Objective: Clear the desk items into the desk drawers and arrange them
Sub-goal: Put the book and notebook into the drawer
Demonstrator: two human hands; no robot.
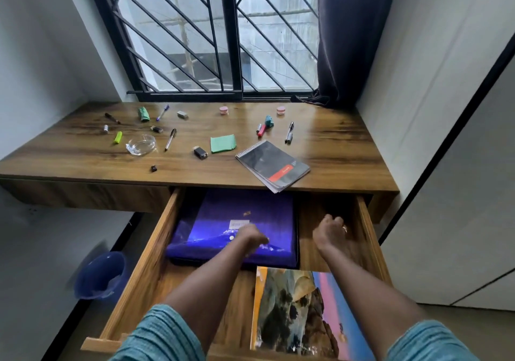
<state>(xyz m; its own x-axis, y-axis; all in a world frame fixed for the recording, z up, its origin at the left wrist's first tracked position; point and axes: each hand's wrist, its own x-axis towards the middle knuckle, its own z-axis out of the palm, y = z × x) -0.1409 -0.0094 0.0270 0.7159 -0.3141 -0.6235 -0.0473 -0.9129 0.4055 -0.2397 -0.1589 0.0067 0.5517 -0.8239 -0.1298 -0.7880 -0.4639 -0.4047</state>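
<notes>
Only notepad (273,165), orange label (281,173) illegible.

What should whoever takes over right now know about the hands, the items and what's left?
The left grip is motion-blurred over the flat purple folder in the open wooden drawer; its hold is unclear.
The right grip has curled fingers with nothing visible in it, over the drawer's bare floor.
Done: the folder and the landscape-cover book lie in the drawer.
Left: the grey spiral notepad, green paper pad, clear glass ashtray, pens and two small pink jars are on the brown wooden desk.
</notes>
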